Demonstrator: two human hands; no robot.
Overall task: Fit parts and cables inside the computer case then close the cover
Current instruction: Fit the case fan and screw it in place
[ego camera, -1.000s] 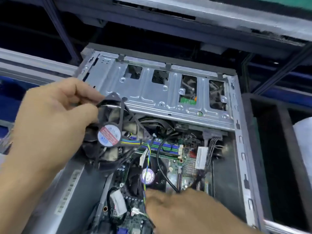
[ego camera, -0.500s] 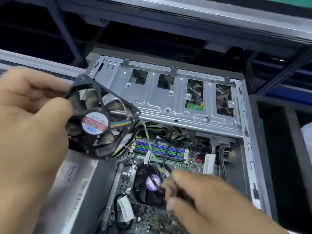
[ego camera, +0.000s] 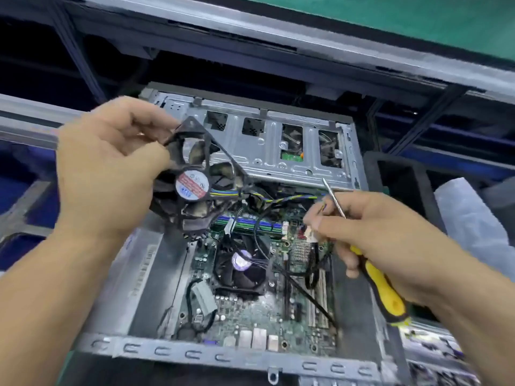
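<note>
Two hands work above our open computer case (ego camera: pixel 178 353): left hand (ego camera: pixel 111 168) grips a dusty black fan (ego camera: pixel 199 179), its red-blue label unreadable; right hand (ego camera: pixel 370 235) clasps a yellow-handled screwdriver (ego camera: pixel 381 291).

Surface (ego camera: pixel 434 346): mostly hidden, a cluttered strip visible below the right hand (ego camera: pixel 390 232). Items directly on it:
- Computer case (ego camera: pixel 195 355), open, cover off, lying beneath both hands, near rim toward the viewer.
- Black foam block (ego camera: pixel 401 176), just beyond the right hand, beside the case.
- Pale plastic-wrapped bundle (ego camera: pixel 468 218), right of the right hand; contents cannot be told.
</note>
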